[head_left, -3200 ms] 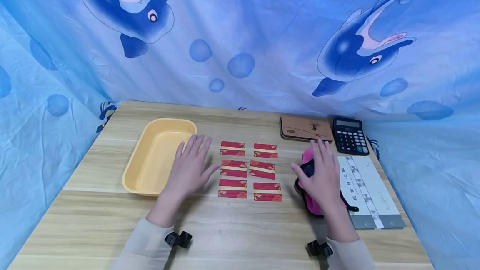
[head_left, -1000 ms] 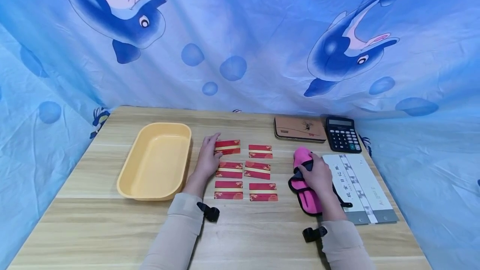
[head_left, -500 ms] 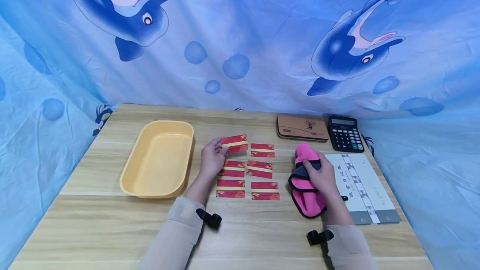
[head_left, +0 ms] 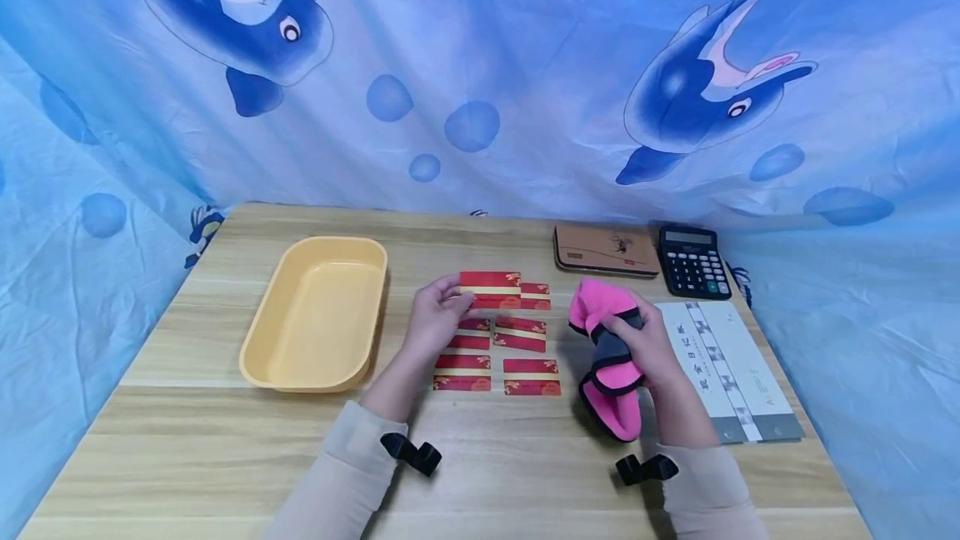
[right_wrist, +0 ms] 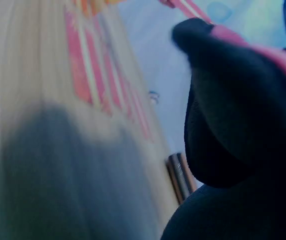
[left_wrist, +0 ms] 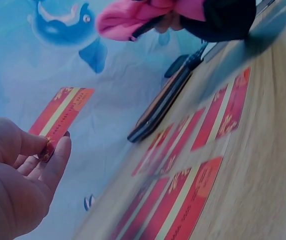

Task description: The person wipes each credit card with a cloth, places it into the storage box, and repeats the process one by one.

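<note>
Presently, I log both grips as occupied. Left grip [head_left: 435,313]: pinched together on the near end of a thin red rectangular card with a pale yellow stripe [head_left: 490,288]; in the left wrist view the card is raised off the wood-grain surface [head_left: 180,440], far end free. Right grip [head_left: 649,344]: clamped on a soft pink-and-dark-grey fabric article with black edging [head_left: 609,347], bunched, its lower part hanging below the grip. Whether it touches down I cannot tell.

Between the grips lie five other red striped cards [head_left: 532,377], one partly behind the held card. Left of the left grip: a rounded yellow tray [head_left: 300,384]. Beyond the right grip: a flat brown case [head_left: 606,250] and a black calculator [head_left: 693,265]. Just right of it: a white-and-grey booklet [head_left: 738,373].

Step in hand, my reading: lifting one card while holding the fabric. Next move, I judge, calls for a steady pinch, clearance over neighbouring cards, and looser folds if an opening is wanted; I cannot confirm one.
</note>
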### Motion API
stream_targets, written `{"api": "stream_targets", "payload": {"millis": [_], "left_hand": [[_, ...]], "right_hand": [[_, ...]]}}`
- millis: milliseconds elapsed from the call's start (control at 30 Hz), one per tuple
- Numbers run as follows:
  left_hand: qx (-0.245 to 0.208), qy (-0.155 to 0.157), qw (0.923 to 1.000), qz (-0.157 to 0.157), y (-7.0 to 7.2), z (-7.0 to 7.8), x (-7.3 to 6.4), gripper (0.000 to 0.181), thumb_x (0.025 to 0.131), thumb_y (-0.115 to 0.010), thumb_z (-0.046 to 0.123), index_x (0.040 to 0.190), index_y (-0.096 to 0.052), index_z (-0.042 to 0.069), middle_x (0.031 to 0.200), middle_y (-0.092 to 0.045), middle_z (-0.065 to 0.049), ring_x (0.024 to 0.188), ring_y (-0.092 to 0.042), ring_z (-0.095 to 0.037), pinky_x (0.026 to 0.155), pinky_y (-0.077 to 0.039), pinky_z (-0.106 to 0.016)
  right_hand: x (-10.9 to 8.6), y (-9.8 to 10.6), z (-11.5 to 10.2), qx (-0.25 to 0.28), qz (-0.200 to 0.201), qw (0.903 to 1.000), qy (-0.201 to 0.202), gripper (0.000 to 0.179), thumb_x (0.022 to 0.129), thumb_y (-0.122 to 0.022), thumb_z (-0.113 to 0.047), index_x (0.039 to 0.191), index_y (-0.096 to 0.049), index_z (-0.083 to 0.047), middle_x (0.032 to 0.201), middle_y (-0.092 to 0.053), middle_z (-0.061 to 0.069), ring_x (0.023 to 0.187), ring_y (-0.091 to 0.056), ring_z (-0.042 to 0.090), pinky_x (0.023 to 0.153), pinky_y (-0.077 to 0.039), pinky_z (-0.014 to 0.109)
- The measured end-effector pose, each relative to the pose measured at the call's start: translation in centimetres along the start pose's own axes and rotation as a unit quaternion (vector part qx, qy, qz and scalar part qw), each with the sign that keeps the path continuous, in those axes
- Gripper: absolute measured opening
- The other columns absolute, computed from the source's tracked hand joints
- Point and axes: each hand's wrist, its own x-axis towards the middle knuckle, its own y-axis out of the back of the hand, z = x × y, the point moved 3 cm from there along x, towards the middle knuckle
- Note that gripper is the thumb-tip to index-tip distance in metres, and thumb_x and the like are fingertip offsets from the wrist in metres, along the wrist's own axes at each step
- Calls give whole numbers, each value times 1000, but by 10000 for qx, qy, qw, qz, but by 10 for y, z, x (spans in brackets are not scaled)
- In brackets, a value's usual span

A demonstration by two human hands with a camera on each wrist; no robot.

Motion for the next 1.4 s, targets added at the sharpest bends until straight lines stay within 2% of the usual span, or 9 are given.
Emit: {"api": "stream_targets", "payload": {"millis": [200, 333, 467, 600, 767, 1000, 1133, 1233, 1400], "left_hand": [[-1, -122, 9998, -163, -8, 4, -8, 42, 97, -63, -2, 138, -56, -3, 115, -67, -20, 97, -72, -39, 90, -61, -46], [-65, -127, 9996, -244, -12, 4, -10, 39, 98, -63, 1, 137, -57, -2, 120, -66, -23, 99, -71, -41, 90, -60, -46], [-142, -118, 9995, -240, -16, 7, -14, 37, 99, -64, 3, 135, -59, 1, 119, -69, -20, 97, -72, -40, 88, -62, -43], [-233, -163, 9990, -330, -21, 10, -20, 39, 99, -65, 5, 136, -58, 1, 119, -69, -21, 96, -73, -37, 91, -60, -47], [-366, -304, 9971, -592, -30, 12, -29, 44, 99, -64, 2, 140, -53, -3, 121, -67, -24, 97, -73, -39, 91, -60, -47], [-514, -617, 9912, -1054, -40, 16, -38, 42, 100, -60, -2, 140, -52, -7, 126, -65, -27, 103, -69, -43, 87, -62, -37], [-479, -735, 9886, -1222, -44, 17, -39, 41, 100, -60, -1, 140, -54, -4, 127, -67, -20, 104, -72, -33, 87, -61, -34], [-305, -889, 9867, -1328, -46, 18, -40, 42, 101, -59, -1, 142, -53, -4, 128, -67, -20, 103, -72, -28, 88, -61, -33], [104, -1152, 9834, -1397, -49, 19, -41, 42, 101, -56, -4, 143, -52, -6, 127, -67, -21, 108, -70, -28, 90, -60, -30]], "right_hand": [[0, -11, -14, 680, -412, 9968, 0, 18, 100, -60, -5, 100, -71, -18, 83, -70, 1, 69, -67, 12, 63, -59, 21], [1, -18, -20, 569, -967, 9932, 313, 15, 102, -55, -4, 103, -69, -9, 79, -71, 7, 68, -67, 15, 63, -59, 25], [-1, -25, -27, -198, -1198, 9910, 569, 19, 102, -57, -6, 119, -63, -1, 91, -70, 11, 74, -67, 19, 68, -60, 27], [-3, -35, -36, -1437, -815, 9830, 807, 29, 100, -65, -13, 128, -62, -6, 105, -68, 9, 83, -66, 19, 73, -59, 25], [-3, -51, -45, -2758, -152, 9522, 1302, 33, 96, -72, -19, 125, -61, -7, 95, -70, 9, 75, -62, 21, 62, -55, 26], [-5, -68, -57, -4493, 497, 8813, 1374, 46, 90, -74, -31, 129, -60, -12, 93, -72, 14, 76, -62, 29, 61, -48, 35], [-6, -76, -63, -4895, 555, 8549, 1627, 48, 87, -77, -31, 130, -63, -14, 95, -74, 13, 72, -63, 29, 59, -50, 37], [-7, -84, -65, -4918, 514, 8474, 1933, 49, 87, -79, -32, 129, -65, -13, 97, -75, 13, 71, -65, 28, 57, -50, 37], [-10, -98, -65, -4592, 395, 8544, 2400, 50, 86, -80, -39, 125, -68, -11, 103, -76, 11, 77, -70, 27, 59, -53, 37]]}}
